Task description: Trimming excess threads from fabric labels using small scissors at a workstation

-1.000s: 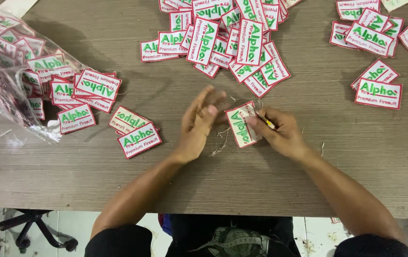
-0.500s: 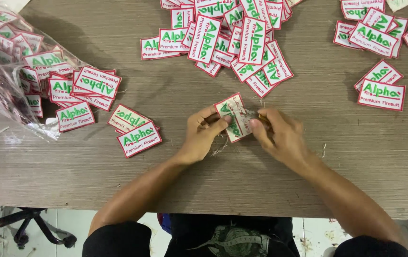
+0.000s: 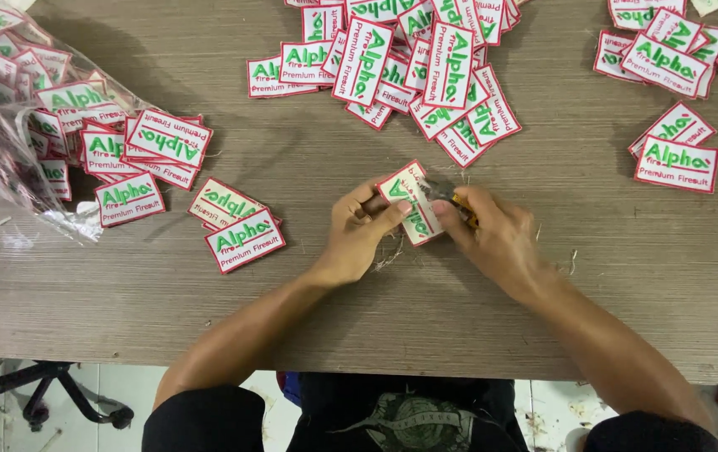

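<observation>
At the near edge, below the table (image 3: 359,335), a pale tiled floor (image 3: 124,393) shows, with the dark legs of a chair (image 3: 49,393) at the left and the person's dark clothing in the middle. The table is a grey-brown wood-grain board that runs across the whole view.

Both forearms reach from the near edge to the middle of the table. The left hand (image 3: 359,230) has its grip closed narrow on a patch (image 3: 409,201), a white rectangle with a red border and green lettering, thumb on top and fingers under its left side. The patch is tilted and sits between the two hands, lifted just off the board. The right hand (image 3: 493,234) meets the patch's right edge, its grip closed on a small snipping tool (image 3: 451,197) with a yellow part; the tip touches the patch. Loose thread scraps (image 3: 388,255) lie under the hands.

To the left, near the left hand, two patches (image 3: 237,222) overlap flat on the table. Farther left, a clear plastic bag (image 3: 15,109) spills more patches. Farther off, a big heap of patches (image 3: 417,67) lies at the far middle, and another group (image 3: 677,92) lies at the far right, well apart from the hands.
</observation>
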